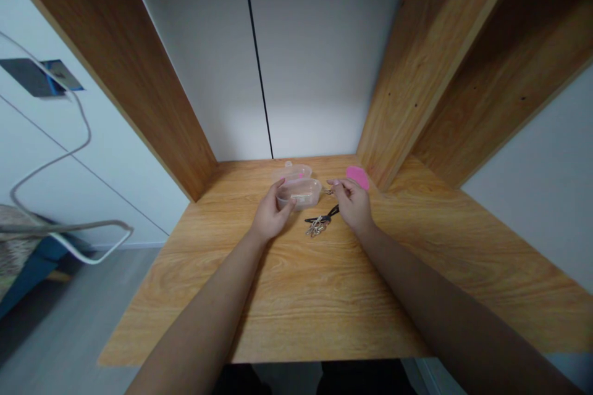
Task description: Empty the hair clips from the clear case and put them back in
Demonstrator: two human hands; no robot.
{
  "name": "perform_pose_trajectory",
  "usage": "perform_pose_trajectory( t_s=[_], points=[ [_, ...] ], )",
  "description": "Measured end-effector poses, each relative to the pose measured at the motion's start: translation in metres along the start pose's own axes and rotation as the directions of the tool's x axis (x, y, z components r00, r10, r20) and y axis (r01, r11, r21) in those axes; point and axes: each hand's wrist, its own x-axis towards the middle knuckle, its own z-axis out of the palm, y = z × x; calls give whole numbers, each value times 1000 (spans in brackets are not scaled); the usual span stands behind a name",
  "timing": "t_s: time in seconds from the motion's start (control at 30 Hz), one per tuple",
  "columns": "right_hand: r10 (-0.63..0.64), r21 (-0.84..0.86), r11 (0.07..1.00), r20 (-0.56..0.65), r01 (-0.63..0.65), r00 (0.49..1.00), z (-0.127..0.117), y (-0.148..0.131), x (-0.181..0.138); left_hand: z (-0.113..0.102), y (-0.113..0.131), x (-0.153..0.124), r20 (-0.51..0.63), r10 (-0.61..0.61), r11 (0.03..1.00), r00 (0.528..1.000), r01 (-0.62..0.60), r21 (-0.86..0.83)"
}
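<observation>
While your left hand (270, 215) wraps its grip round the near side of the clear plastic tub (299, 192), thumb up by the rim and fingers curled against the wall, the tub sits on the wooden counter (296, 296) towards the back, just in front of the white wall panels (259, 55). Something pale lies inside the tub, too small to make out. Right behind it, touching or nearly so, there's a second clear piece (293, 171), looks like a lid, though you can't be sure from here. Your right hand (352, 202) is up just beside the tub's right edge, fingertips pinched shut on something small; what it has hold of is too tiny to tell. Under that hand, on the counter, lies a bunch of keys (315, 228) with a black strap (324, 218) running up towards your palm; whether the strap is in your pinch is hard to say. Behind your right hand, a pink flat thing (357, 176) rests near the foot of the wooden side panel (417, 74). Off to the left, a grey cable (69, 154) loops down past the white wall.
</observation>
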Motion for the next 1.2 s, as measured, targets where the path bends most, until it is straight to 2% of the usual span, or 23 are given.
perform_pose_trajectory(
  t_s=[0.1, 0.23, 0.47, 0.63, 0.83, 1.0, 1.1, 1.13, 1.2],
  points=[
    [102, 30, 994, 26, -103, 994, 1, 1, -1, 1, -3, 2, -18, 20, 999, 1000, -20, -35],
    [209, -11, 978, 27, -208, 978, 3, 1, -2, 1, -6, 2, -6, 43, 998, 999, -43, -49],
    [233, -49, 971, -6, -233, 972, 1, 3, -1, 3, -15, 5, 1, 75, 995, 997, -74, -65],
    [207, -54, 977, 31, -205, 978, 0, 2, -2, 3, -16, 6, -7, 75, 995, 997, -75, -62],
    [128, -6, 992, 130, -128, 983, -1, 1, -4, 1, -15, 6, 0, 63, 995, 998, -62, -77],
    [6, 71, 997, 284, -27, 959, -5, -10, -10, -1, -13, 6, 0, 59, 996, 998, -59, -71],
    [-102, 110, 992, 395, 63, 913, -13, -19, -13, -2, -10, 6, 2, 55, 995, 998, -55, -78],
    [-205, 108, 979, 474, 175, 856, -17, -21, -14, -2, -10, 5, 10, 55, 995, 998, -54, -80],
    [-288, 60, 949, 559, 309, 778, -24, -24, -15, -2, -9, 5, 7, 51, 996, 999, -51, -78]
  ],
)
